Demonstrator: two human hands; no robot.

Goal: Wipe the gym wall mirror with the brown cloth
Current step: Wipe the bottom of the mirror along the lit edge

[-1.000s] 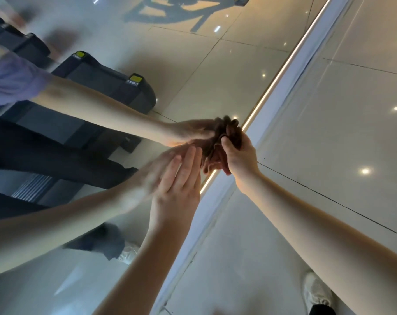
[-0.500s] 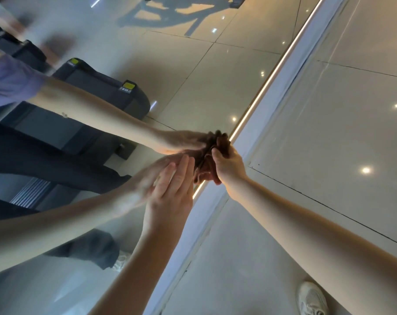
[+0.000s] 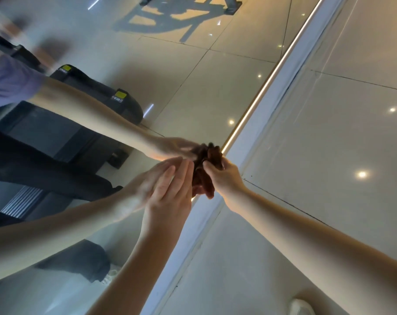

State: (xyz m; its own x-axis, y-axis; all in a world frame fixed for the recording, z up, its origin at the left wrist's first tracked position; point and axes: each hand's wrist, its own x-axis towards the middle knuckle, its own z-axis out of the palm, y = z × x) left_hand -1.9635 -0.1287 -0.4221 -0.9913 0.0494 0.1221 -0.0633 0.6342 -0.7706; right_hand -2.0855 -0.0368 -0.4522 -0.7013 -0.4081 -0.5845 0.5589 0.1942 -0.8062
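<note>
- Cloth [image 3: 212,155]: brown, bunched into a wad and pressed against the mirror [image 3: 147,76] low down, just beside the light strip [image 3: 261,94] along its bottom edge.
- Right hand [image 3: 224,178]: fingers curled round the wad, gripping it from the right side.
- Left hand [image 3: 170,196]: fingers straight and together, laid flat on the glass just left of the cloth; it holds nothing.
- Handling (judged): soft, light and limp. It crumples freely, so it should be held with the whole hand over the bulk, as here; a corner pinch would let it trail.
- Mirror (judged): rigid, smooth and fragile, so firm, even pressure suits it and no knocks.
- Orientation: the wad is elongated, its long axis running roughly near to far. No distinct front end is visible.
- Other: tiled floor [image 3: 329,144] at right, and a treadmill [image 3: 97,94] reflected in the glass.
</note>
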